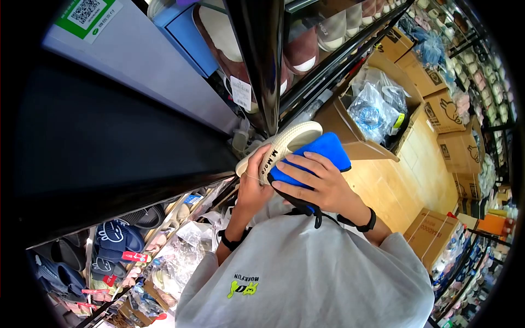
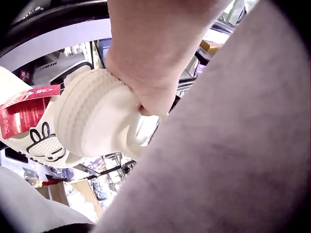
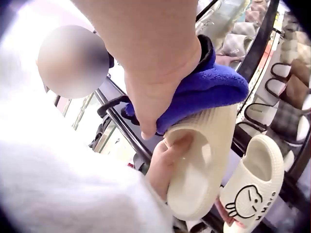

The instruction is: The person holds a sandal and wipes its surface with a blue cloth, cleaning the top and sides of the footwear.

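Cream moulded material forms the slipper [image 1: 280,143] under handling, which is positioned in front of the wearer's grey T-shirt [image 1: 322,273] and serves as the reference for the places below. Dark lettering reading "M.Moro" shows on its side in the head view. The left hand [image 1: 256,181] grips the slipper with its fingers curled about the edge; in the right wrist view, part of that hand reaches into the foot opening. The right hand [image 1: 325,188] holds a blue cloth [image 1: 331,146] with black trim, its fingers laid across the fabric. The cloth bears against the slipper's upper. A black wristband is worn on each arm.

A second cream slipper [image 3: 249,195], bearing a rabbit-face drawing, is noted just beside the first; its means of support cannot be determined. A red tag [image 2: 24,116] is recorded at the drawn slipper in the left wrist view.

Beyond the slipper stands a glossy black post [image 1: 266,65]. To its left is a broad dark panel [image 1: 126,136]; nearer the wearer on that side, navy slippers [image 1: 117,235] are displayed. To its right, an open carton [image 1: 334,121] contains plastic-wrapped goods [image 1: 372,112].
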A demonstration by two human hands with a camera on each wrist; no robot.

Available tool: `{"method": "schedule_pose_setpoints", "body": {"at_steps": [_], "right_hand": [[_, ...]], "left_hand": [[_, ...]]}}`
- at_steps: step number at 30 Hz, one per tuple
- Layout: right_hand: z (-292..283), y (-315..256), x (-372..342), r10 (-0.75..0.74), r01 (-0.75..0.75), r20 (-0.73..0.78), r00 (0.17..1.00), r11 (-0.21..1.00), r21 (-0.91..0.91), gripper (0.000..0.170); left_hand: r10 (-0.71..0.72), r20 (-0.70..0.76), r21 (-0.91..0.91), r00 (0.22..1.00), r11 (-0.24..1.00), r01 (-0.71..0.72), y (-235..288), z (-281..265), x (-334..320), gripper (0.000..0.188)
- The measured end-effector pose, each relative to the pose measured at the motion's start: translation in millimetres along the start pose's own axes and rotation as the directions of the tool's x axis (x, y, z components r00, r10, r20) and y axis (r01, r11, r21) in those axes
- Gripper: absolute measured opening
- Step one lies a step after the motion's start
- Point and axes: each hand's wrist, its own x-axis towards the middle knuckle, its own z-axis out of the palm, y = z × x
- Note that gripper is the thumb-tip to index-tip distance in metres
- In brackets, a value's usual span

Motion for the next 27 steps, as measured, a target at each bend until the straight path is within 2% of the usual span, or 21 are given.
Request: {"method": "schedule_pose_setpoints", "body": {"at_steps": [1,5,7,9,11,13,14,16,17,19,21,22,24,27], "right_hand": [[-1.3,3.0,-1.5,-0.034,0.035,0.030,0.999,0.999,-0.038,0.048],[-5.7,14.3,2.9,0.151,-0.145,-0.112,0.982,0.988,0.058,0.052],[-1.4,10.0,4.3,0.168,-0.162,-0.159,0.973,0.985,0.052,0.053],[6.3,0.2,2.3,0.097,-0.099,-0.154,0.983,0.995,-0.010,0.049],[10.3,-8.7,1.1,-0.033,0.024,-0.090,0.995,0.995,-0.100,0.042],[8.4,-11.3,0.8,-0.095,0.095,0.001,0.995,0.991,-0.098,0.044],[8.8,-9.4,0.2,-0.094,0.093,0.001,0.996,0.991,-0.101,0.044],[10.2,-2.9,-0.6,-0.005,0.000,-0.093,0.996,0.999,-0.051,0.046],[8.2,-1.6,0.4,-0.006,0.001,-0.094,0.996,0.999,-0.050,0.046],[3.0,0.2,2.9,0.135,-0.137,-0.150,0.979,0.991,-0.005,0.050],[4.2,-1.1,1.9,0.140,-0.142,-0.155,0.978,0.990,0.002,0.052],[5.4,-4.3,2.0,0.109,-0.112,-0.141,0.984,0.994,-0.014,0.051],[9.1,-8.6,-0.8,0.025,-0.030,-0.116,0.993,0.998,-0.046,0.047],[7.2,-11.8,-3.1,0.003,-0.004,-0.061,0.998,1.000,-0.025,0.048]], "left_hand": [[0.013,-0.001,0.034,1.000,0.999,-0.013,0.2,0.4,-0.1,0.074],[-0.002,0.010,0.053,1.000,0.999,0.001,2.0,-1.4,-2.1,0.072],[-0.006,0.013,0.039,1.000,0.999,0.005,5.0,-1.3,-1.0,0.072],[0.003,0.022,0.076,1.000,0.997,-0.005,10.1,-1.4,-0.2,0.072],[0.020,0.030,0.059,0.999,0.998,-0.022,10.5,-2.1,0.8,0.075],[-0.010,0.059,0.072,0.998,0.997,0.006,19.2,-4.2,1.7,0.077],[0.027,0.060,0.085,0.998,0.996,-0.032,17.6,-4.4,1.6,0.079],[0.023,0.068,0.086,0.997,0.996,-0.029,7.1,-4.5,-1.9,0.079],[0.016,0.074,0.087,0.997,0.996,-0.023,3.4,-4.9,-4.0,0.079],[0.021,0.046,0.064,0.999,0.998,-0.024,2.1,-0.8,-4.9,0.076],[-0.006,0.013,-0.095,1.000,0.995,0.008,0.8,2.2,-4.5,0.072],[-0.007,0.017,-0.099,1.000,0.995,0.009,2.0,3.0,-4.0,0.072],[0.033,0.000,-0.047,0.999,0.998,-0.033,7.4,2.1,-1.0,0.065],[-0.010,0.057,0.036,0.998,0.999,0.008,15.7,-2.2,2.9,0.064]]}}
